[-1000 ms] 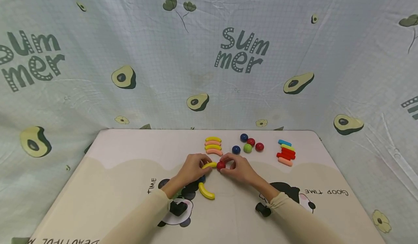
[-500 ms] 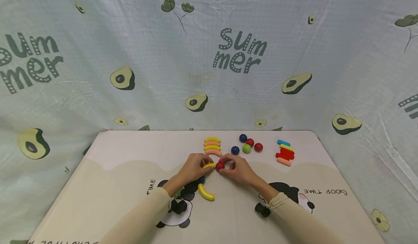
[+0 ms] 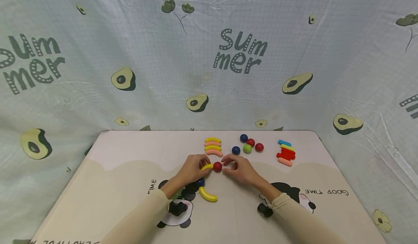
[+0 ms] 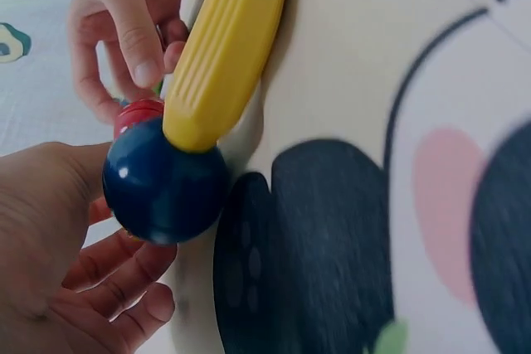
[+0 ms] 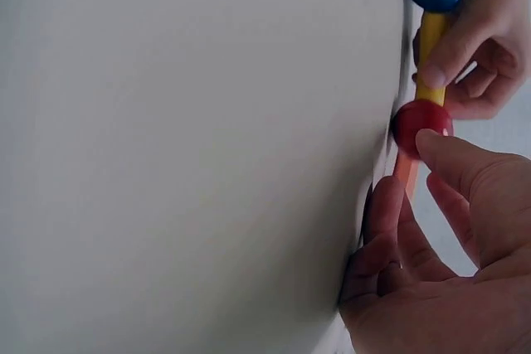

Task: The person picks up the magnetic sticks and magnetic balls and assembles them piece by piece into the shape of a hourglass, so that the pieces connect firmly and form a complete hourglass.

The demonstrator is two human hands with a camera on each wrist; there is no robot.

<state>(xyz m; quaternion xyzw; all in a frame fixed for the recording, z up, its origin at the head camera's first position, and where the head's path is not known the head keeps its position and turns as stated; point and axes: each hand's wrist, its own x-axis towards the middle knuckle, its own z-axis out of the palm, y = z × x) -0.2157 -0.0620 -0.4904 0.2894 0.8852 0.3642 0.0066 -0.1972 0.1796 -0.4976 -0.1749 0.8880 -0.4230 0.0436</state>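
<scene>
My left hand (image 3: 192, 169) pinches a curved yellow stick (image 3: 207, 167) between thumb and fingers. A red ball (image 3: 217, 166) sits at the stick's right end. Just right of the ball is my right hand (image 3: 241, 169), thumb and fingers parted with nothing between them; in the right wrist view its thumb overlaps the red ball (image 5: 421, 126). A dark blue ball (image 4: 166, 180) joins the other end of the held stick, below the left hand. From that blue ball a second curved yellow stick (image 3: 208, 195) runs toward the front; its ridged side shows in the left wrist view.
Behind the hands lies a row of curved yellow and pink sticks (image 3: 213, 147). Several loose balls (image 3: 247, 148), blue, red and green, lie to their right. Short straight sticks (image 3: 286, 153) are grouped at the back right. A patterned cloth (image 3: 209, 73) hangs behind the table (image 3: 130, 146).
My right fingers have come off the red ball and spread. The red ball and its yellow stick have shifted slightly left, and the front yellow stick has swung a little right.
</scene>
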